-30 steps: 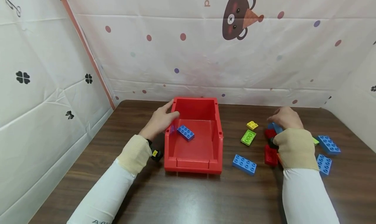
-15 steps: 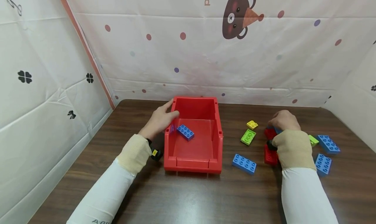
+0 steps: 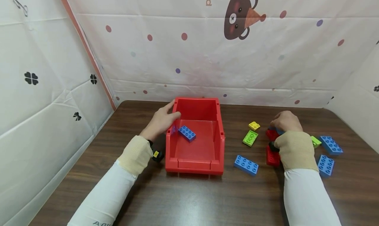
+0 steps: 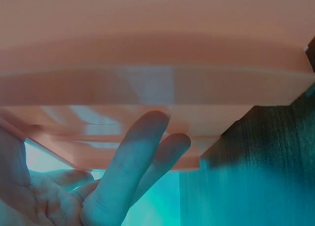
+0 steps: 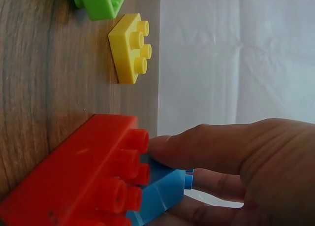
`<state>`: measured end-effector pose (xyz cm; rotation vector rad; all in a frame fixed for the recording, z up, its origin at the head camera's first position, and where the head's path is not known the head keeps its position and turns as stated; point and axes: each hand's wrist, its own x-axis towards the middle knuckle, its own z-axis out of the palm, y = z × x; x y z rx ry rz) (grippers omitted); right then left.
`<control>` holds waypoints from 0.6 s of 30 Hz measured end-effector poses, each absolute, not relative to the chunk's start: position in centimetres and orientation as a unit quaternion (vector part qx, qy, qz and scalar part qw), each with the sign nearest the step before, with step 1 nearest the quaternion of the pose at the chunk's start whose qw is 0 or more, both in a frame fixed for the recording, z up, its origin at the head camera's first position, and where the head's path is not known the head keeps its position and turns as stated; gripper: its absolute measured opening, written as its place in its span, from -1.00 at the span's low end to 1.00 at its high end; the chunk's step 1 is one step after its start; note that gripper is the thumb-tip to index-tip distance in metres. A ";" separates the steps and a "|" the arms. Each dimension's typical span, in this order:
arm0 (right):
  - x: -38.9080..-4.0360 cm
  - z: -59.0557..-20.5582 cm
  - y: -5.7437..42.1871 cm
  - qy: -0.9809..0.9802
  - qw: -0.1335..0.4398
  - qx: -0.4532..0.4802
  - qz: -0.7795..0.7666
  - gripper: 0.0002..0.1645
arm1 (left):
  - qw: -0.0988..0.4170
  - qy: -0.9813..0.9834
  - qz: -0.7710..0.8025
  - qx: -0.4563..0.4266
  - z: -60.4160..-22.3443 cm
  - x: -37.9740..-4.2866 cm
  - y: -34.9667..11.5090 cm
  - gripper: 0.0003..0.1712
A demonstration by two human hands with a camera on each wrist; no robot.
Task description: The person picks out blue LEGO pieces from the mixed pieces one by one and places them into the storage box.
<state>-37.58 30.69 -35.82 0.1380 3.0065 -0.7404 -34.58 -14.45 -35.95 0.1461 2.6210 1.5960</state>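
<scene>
My left hand point(image 3: 161, 120) grips the left wall of a red open-front bin point(image 3: 194, 165), thumb over the rim. In the left wrist view, two fingers point(image 4: 133, 157) extend under the bin's lip along its outside. A blue toy brick point(image 3: 187, 133) with studs lies inside the bin. On the right, my right hand point(image 3: 286, 121) pinches another blue brick point(image 5: 165, 194) between thumb and fingers; the hand mostly covers it in the head view. Right beside that brick stands a red brick point(image 5: 74, 167), studs facing the fingers in the right wrist view.
Left of the right hand lie a yellow brick point(image 3: 254, 126), a green brick point(image 3: 250, 138) and a blue brick point(image 3: 246, 165). A red brick point(image 3: 272, 157) sits by the right wrist. Beyond it are a green piece point(image 3: 315, 141) and two blue bricks point(image 3: 331, 145). A white printed sheet point(image 3: 189, 64) backs the table.
My right hand has shifted slightly toward me and closed over the blue brick, covering more of it. The left hand and the bin stay put.
</scene>
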 end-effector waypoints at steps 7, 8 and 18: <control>-37.4 -35.1 30.1 0.966 -0.004 0.039 -0.254 -0.42 | 0.036 0.852 0.521 0.046 -35.9 -34.6 -14.5 -0.05; -37.4 -34.9 30.0 0.967 -0.008 0.037 -0.252 -0.43 | 0.036 0.852 0.521 0.045 -35.9 -34.6 -14.5 -0.05; -37.0 -33.2 29.0 0.969 -0.037 0.029 -0.244 -0.45 | 0.036 0.850 0.523 0.049 -35.8 -34.6 -14.5 -0.05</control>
